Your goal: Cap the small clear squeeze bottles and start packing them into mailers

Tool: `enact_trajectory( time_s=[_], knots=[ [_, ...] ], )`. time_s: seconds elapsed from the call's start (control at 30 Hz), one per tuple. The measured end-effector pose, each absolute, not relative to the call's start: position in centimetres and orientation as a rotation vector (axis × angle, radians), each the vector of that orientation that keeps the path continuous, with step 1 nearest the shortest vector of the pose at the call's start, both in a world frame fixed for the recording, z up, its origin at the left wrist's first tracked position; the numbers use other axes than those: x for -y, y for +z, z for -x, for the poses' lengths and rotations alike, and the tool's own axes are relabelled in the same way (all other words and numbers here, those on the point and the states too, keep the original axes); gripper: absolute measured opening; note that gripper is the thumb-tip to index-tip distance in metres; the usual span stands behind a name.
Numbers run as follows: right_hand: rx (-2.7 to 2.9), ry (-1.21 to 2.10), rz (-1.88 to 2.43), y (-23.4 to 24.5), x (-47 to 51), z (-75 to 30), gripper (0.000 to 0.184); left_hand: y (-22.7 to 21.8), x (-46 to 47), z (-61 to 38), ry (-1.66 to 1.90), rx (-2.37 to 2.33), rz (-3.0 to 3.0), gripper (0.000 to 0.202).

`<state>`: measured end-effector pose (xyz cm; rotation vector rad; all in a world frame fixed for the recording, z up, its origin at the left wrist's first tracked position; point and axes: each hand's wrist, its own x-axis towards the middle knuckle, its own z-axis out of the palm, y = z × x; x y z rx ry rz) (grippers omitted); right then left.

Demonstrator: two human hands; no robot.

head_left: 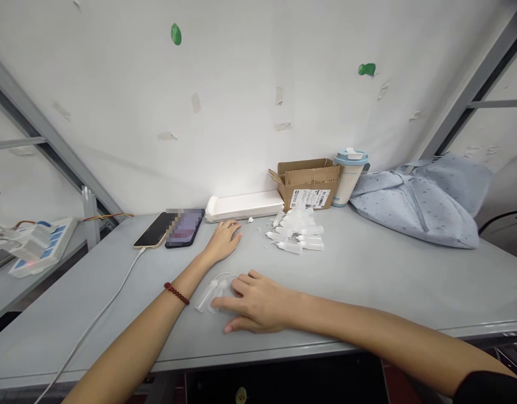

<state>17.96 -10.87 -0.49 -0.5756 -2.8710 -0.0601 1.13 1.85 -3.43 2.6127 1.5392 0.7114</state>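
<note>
Grey work table [388, 280], set against a white wall. Left hand [224, 240]: laid palm down on the tabletop with fingers spread, holding nothing, its fingertips just short of a stack of white foam trays [243, 206]; a red bead bracelet [176, 293] sits on that wrist. Right hand [258, 303]: also palm down and loose, fingers stretched out flat rather than curled. The forefinger rests against two small clear squeeze bottles [211, 294], which lie on their sides, side by side, between the two forearms and to the left of the right fingertips. Nothing is lifted or pinched. By the look of it, the step in hand is sorting or gathering these two bottles apart from the rest; a pickup from here would call for the fingers to curl over the bottle bodies, since they lie flat and beyond the palm. Main heap of like bottles [297, 231]: well apart, further back and to the right, with one loose white cap [250, 220] near the trays. Behind the heap: an open cardboard box [309, 182] with a barcode label, then a lidded blue-and-white cup [349, 177], then a crumpled pale blue cloth [418, 205]. Left of the trays: two phones [169, 229] side by side, one on a white charging cable [110, 300]. Far left, off the table: a power strip [39, 244].
</note>
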Motion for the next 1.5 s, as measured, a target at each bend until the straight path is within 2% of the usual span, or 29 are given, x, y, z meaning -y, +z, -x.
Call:
enact_trajectory(
  time_s=[0.43, 0.83, 1.03, 1.13, 1.3, 1.5],
  knots=[
    [2.889, -0.053, 0.596, -0.4, 10.5, -18.6, 0.034, -3.0, -1.4, -1.2, 0.650, -1.536, -2.644, 0.037],
    [2.902, -0.112, 0.834, -0.3, 8.4, -21.4, 0.023, -1.6, -0.1, -0.8, 0.542, -1.485, -2.676, 0.039],
    [2.830, -0.257, 0.879, -0.7, 7.6, -21.9, 0.023, -0.5, 0.3, -0.6, 0.541, -1.497, -2.594, 0.025],
    [2.795, -0.338, 0.864, -0.9, 7.6, -21.9, 0.022, 0.6, 1.1, -1.1, 0.550, -1.470, -2.468, 0.023],
    [2.744, -0.389, 0.859, -0.9, 7.6, -22.0, 0.021, 2.7, 2.5, -1.7, 0.643, -1.318, -1.926, 0.028],
    [2.722, -0.398, 0.867, -1.0, 7.6, -22.1, 0.019, 3.9, 3.3, -1.6, 0.659, -1.140, -1.653, 0.025]
  ],
)
